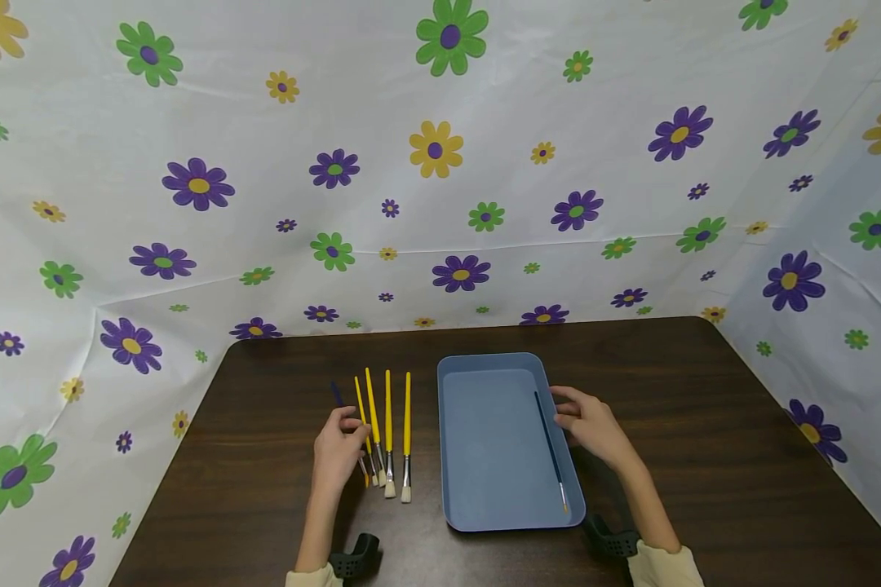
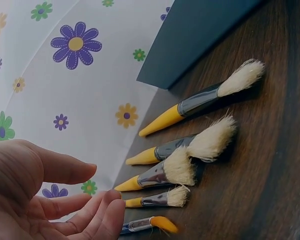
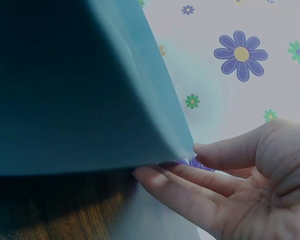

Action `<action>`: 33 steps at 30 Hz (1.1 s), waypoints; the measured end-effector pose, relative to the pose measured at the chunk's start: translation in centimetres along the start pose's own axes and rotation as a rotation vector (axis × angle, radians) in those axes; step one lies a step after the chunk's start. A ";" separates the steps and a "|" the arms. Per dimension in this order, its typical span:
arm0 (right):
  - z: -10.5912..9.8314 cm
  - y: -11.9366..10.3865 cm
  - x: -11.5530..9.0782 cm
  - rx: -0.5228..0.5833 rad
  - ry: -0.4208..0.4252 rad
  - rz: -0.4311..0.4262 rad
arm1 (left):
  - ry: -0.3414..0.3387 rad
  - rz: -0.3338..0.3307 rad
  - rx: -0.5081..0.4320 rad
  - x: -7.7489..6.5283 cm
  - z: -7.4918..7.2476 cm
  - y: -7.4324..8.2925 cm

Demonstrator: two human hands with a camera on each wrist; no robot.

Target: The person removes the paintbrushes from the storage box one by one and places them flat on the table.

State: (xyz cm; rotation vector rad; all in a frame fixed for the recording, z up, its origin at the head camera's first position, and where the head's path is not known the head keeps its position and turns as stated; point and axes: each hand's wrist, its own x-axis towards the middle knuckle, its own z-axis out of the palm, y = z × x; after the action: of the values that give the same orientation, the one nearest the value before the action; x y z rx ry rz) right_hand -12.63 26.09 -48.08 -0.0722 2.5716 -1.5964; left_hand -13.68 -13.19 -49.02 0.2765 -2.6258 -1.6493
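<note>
Several yellow-handled paintbrushes [image 1: 388, 408] lie side by side on the table, pale bristles toward me. At their left is a dark-blue-handled paintbrush [image 1: 336, 394] with orange bristles [image 2: 164, 224], partly covered by my left hand [image 1: 340, 448]. That hand hovers over the leftmost brushes, its thumb apart from the fingers and nothing visible between them. To the right, a blue-grey tray [image 1: 484, 522] holds one thin dark paintbrush [image 1: 548, 436] along its right side. My right hand [image 1: 595, 425] touches the tray's right edge, thumb tip at the rim and fingers [image 3: 175, 192] against its outside.
The dark wooden table [image 1: 264, 489] carries all of these. A white flowered cloth [image 1: 374, 106] stands behind the table and along its sides. Dark wrist devices [image 1: 354, 556] sit below both hands.
</note>
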 end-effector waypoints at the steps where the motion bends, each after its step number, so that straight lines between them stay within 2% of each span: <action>1: 0.0 0.0 0.0 0.000 -0.001 -0.001 | -0.001 0.001 -0.002 0.0 0.0 0.1; 17: 0.1 -0.1 0.1 0.005 -0.004 0.004 | -0.021 0.040 -0.024 -0.5 1.6 1.2; 33: 0.0 0.0 0.0 -0.005 0.003 0.005 | -0.087 0.059 -0.180 -1.5 3.4 2.7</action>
State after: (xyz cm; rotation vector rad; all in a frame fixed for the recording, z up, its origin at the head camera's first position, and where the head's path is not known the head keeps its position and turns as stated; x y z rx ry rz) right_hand -12.63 26.06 -48.12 -0.0639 2.5756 -1.5896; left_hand -12.98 -8.75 -47.96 0.1224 -2.4935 -1.9032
